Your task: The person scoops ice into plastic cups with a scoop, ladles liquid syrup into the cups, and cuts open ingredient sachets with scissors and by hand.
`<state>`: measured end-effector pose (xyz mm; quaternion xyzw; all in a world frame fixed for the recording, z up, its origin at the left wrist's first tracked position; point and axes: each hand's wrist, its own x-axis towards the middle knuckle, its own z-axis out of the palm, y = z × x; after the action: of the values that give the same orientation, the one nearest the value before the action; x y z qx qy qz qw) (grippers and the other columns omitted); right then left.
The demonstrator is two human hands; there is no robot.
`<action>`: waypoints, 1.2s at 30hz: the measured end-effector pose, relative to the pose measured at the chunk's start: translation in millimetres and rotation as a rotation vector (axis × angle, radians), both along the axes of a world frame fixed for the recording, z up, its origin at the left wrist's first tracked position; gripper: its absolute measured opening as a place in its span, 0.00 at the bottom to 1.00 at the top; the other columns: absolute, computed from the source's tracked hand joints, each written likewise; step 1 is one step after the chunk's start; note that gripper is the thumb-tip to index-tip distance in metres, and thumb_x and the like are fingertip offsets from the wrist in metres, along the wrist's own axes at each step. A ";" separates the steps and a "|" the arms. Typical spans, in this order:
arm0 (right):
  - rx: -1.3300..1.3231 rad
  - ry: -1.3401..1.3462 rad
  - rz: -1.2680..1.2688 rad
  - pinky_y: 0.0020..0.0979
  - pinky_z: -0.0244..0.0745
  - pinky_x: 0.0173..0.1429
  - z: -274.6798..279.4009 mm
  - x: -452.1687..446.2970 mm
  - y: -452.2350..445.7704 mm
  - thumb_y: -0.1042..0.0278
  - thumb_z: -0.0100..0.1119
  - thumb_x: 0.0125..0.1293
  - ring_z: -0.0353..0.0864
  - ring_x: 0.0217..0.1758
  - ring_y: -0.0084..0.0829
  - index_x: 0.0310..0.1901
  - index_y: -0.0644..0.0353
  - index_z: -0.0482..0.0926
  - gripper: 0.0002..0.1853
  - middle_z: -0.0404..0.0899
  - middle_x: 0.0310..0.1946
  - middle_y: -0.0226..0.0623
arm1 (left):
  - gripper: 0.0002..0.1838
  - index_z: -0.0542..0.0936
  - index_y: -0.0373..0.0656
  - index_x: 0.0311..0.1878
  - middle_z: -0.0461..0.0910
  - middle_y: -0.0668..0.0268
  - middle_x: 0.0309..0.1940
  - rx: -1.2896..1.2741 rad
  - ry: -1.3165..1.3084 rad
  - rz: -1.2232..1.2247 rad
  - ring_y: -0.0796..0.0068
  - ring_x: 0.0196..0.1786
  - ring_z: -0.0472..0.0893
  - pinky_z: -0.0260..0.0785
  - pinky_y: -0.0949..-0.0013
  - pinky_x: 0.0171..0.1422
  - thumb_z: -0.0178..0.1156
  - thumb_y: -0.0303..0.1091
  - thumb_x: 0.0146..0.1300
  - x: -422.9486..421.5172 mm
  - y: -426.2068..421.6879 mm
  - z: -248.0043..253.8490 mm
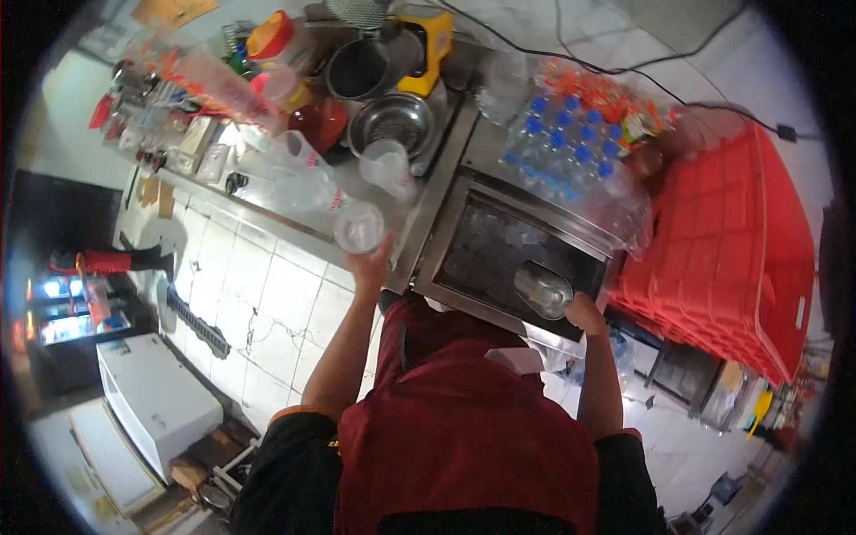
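Observation:
My left hand is closed around a clear plastic cup, held over the front edge of the steel counter with its round rim facing up. My right hand grips the handle of a metal scoop. The scoop is over a dark, steel-framed rectangular bin set in the counter, its head pointing left. Whether ice or anything else lies in the scoop, I cannot tell. Beyond my left hand stand stacked clear cups and a clear plastic bag.
Blue-capped bottles stand in a group behind the bin. On the right is a large red crate. A steel bowl sits at the back, near a yellow device. Another person's red-clad legs show far left.

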<state>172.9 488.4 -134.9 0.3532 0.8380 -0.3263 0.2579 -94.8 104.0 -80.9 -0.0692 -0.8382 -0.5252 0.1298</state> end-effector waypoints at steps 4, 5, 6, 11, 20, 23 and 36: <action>0.230 -0.143 0.188 0.47 0.73 0.62 -37.9 -28.6 -5.9 0.62 0.54 0.56 0.78 0.58 0.55 0.51 0.73 0.76 0.25 0.77 0.50 0.66 | 0.44 0.62 0.33 0.67 0.72 0.52 0.58 -0.090 -0.166 -0.030 0.57 0.60 0.74 0.66 0.61 0.65 0.74 0.40 0.52 -15.5 -13.1 -30.8; 0.256 -0.195 0.208 0.47 0.75 0.60 -43.8 -29.9 -7.2 0.62 0.52 0.59 0.79 0.56 0.54 0.53 0.73 0.74 0.25 0.78 0.49 0.64 | 0.43 0.63 0.33 0.67 0.73 0.51 0.57 -0.189 -0.123 -0.055 0.55 0.60 0.74 0.66 0.60 0.66 0.74 0.41 0.52 -14.1 -19.2 -29.0; 0.285 -0.241 0.223 0.48 0.76 0.59 -49.9 -33.7 -8.8 0.61 0.51 0.61 0.81 0.55 0.53 0.55 0.73 0.73 0.26 0.80 0.48 0.63 | 0.43 0.64 0.34 0.67 0.74 0.50 0.56 -0.289 -0.077 -0.083 0.53 0.60 0.74 0.65 0.58 0.66 0.73 0.42 0.52 -17.0 -24.8 -26.2; 0.192 -0.289 0.285 0.51 0.78 0.55 -89.2 -40.7 -2.2 0.64 0.54 0.60 0.80 0.58 0.50 0.60 0.74 0.70 0.28 0.80 0.52 0.57 | 0.40 0.62 0.45 0.68 0.71 0.54 0.59 -0.092 -0.458 -0.141 0.66 0.58 0.76 0.73 0.61 0.56 0.72 0.34 0.53 -61.2 -144.1 -4.7; 0.353 -0.631 0.109 0.46 0.81 0.53 -147.8 -59.4 12.0 0.55 0.58 0.62 0.82 0.55 0.50 0.67 0.63 0.64 0.34 0.78 0.56 0.48 | 0.47 0.60 0.43 0.70 0.70 0.60 0.61 -0.125 -0.214 -0.581 0.62 0.64 0.71 0.68 0.54 0.64 0.77 0.33 0.49 -253.8 -127.5 9.5; 0.289 -0.416 0.119 0.44 0.76 0.60 -261.0 -47.2 24.4 0.52 0.55 0.65 0.76 0.63 0.43 0.62 0.58 0.74 0.27 0.75 0.61 0.46 | 0.48 0.60 0.43 0.69 0.70 0.63 0.61 -0.077 -0.260 -0.472 0.66 0.65 0.70 0.67 0.56 0.65 0.78 0.34 0.47 -257.5 -129.5 -1.9; -0.352 -0.294 0.398 0.42 0.77 0.44 -291.7 -145.3 -67.3 0.54 0.53 0.64 0.80 0.43 0.40 0.49 0.61 0.78 0.20 0.79 0.43 0.46 | 0.41 0.65 0.41 0.66 0.73 0.62 0.56 -0.466 -0.321 -0.126 0.69 0.58 0.74 0.73 0.64 0.54 0.76 0.32 0.49 5.7 -252.8 54.6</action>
<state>27.6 421.1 -426.5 0.1751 0.7749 -0.3551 0.4927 -89.1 -148.9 -26.3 -0.0651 -0.9401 -0.3297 -0.0568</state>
